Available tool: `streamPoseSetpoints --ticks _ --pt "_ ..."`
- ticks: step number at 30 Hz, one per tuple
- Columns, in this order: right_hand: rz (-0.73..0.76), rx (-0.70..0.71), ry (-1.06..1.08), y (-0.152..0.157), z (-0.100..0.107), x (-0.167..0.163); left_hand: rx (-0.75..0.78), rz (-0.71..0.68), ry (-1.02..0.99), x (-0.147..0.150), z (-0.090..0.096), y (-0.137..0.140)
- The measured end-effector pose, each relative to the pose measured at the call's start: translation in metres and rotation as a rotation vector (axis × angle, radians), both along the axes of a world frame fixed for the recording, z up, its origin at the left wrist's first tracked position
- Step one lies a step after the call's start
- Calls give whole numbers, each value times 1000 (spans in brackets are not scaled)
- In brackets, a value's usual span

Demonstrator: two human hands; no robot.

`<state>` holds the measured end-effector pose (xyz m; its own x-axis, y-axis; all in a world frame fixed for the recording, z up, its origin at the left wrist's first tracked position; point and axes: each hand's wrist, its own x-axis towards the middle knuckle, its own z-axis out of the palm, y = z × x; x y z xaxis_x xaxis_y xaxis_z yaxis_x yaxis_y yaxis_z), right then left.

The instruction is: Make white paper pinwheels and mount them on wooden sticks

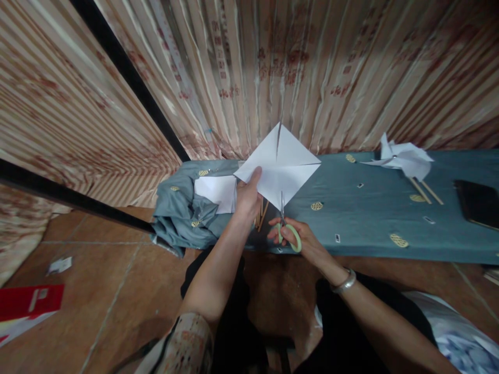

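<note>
At the left end of the grey-green patterned cloth (366, 223) lies a stack of white paper sheets (218, 191). Beside it, the left hand (248, 197) pinches the lower-left edge of a square white paper sheet (286, 177) above the cloth, thumb on top, fingers hidden beneath. It looks light and easily creased, best held by an edge, clear of the blades. Thin wooden sticks (263, 217) show partly below. The right hand (306, 240) grips pale-green-handled metal scissors (297, 240) at the near corner; blade opening is unclear. Farther right, beyond a white paper pinwheel (413, 158), a flat black object (477, 203) is cut off.
</note>
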<state>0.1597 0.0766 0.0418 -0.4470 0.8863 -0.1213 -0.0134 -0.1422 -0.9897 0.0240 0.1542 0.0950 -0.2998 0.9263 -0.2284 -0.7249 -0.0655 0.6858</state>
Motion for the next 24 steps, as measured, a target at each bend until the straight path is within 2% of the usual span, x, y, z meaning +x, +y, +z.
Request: streamPoseSetpoints --ticks 16,24 --pt "-63 -79 12 -1 4 -3 46 22 27 -6 -2 2" --pt "-66 -69 0 0 3 -4 34 32 13 -8 2 0"
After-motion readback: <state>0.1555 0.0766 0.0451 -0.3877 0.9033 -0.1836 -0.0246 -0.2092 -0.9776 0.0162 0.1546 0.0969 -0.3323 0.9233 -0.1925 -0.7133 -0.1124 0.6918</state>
